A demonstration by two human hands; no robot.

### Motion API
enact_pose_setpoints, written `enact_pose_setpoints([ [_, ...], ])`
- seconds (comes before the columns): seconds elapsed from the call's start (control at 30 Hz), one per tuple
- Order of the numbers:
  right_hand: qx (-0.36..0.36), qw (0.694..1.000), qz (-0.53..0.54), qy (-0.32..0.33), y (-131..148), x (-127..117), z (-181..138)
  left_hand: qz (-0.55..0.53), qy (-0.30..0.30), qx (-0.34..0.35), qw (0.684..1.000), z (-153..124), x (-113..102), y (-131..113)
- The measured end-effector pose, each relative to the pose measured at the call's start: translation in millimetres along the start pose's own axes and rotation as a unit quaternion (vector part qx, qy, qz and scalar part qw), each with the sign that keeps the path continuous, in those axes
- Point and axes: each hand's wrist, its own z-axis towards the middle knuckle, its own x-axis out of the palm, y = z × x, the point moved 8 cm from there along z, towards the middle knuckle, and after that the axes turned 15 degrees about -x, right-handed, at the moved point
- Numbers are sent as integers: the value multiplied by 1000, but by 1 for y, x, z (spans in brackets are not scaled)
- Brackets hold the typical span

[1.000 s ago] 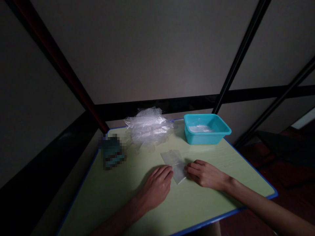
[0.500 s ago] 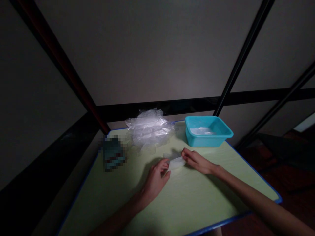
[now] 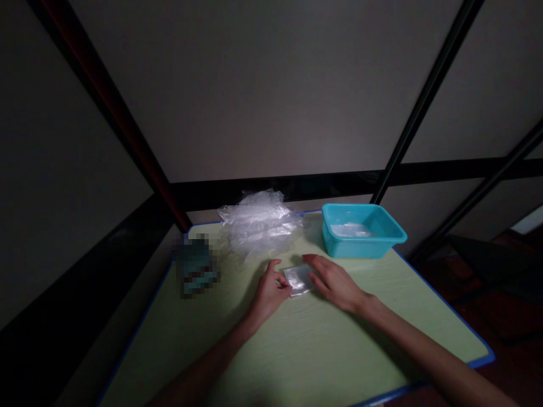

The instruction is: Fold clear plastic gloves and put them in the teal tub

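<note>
A small, flat rectangle of clear folded plastic [image 3: 298, 280], seemingly a plastic bag, lies on the table between my hands. My left hand [image 3: 270, 289] rests at its left edge, fingers curved and apart, the thumb side touching the lower left corner. From the other side my right hand [image 3: 335, 281] reaches in, palm down. Its loosely stretched fingers cover the plastic's right end, so that end is hidden. Behind my hands lies a loose heap of crinkled clear plastic bags [image 3: 263, 223].
A turquoise plastic basin [image 3: 360, 249] stands at the back right, with flat pieces of clear plastic [image 3: 352, 229] inside. At the left edge is a blurred-out dark green item [image 3: 196, 268]. The pale green table [image 3: 297, 350] has a blue rim; panelled doors rise behind it.
The plastic, partly raised and tilted before, now lies flat as a neat rectangle. My right hand has gone from a pinch at its upper right to fingers spread over its right end.
</note>
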Motion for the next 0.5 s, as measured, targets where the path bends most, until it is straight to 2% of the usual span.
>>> enact_pose_setpoints([
  [0.1,-57,990,-76,108,16,20,-8,4,8,-4,1000,4,2,0],
  [0.2,-53,977,-121,168,13,35,-14,21,6,5,1000,4,-1,-1],
  [0.33,-48,976,-134,164,10,33,-13,58,-26,50,997,-11,-13,-12],
  [0.4,-49,977,-134,158,11,30,-10,95,-30,93,991,-23,-14,-22],
  [0.47,-53,976,-133,165,13,32,-8,183,-10,166,969,-37,-6,-35],
  [0.5,-55,975,-131,171,13,34,-7,245,6,205,948,-43,1,-39],
])
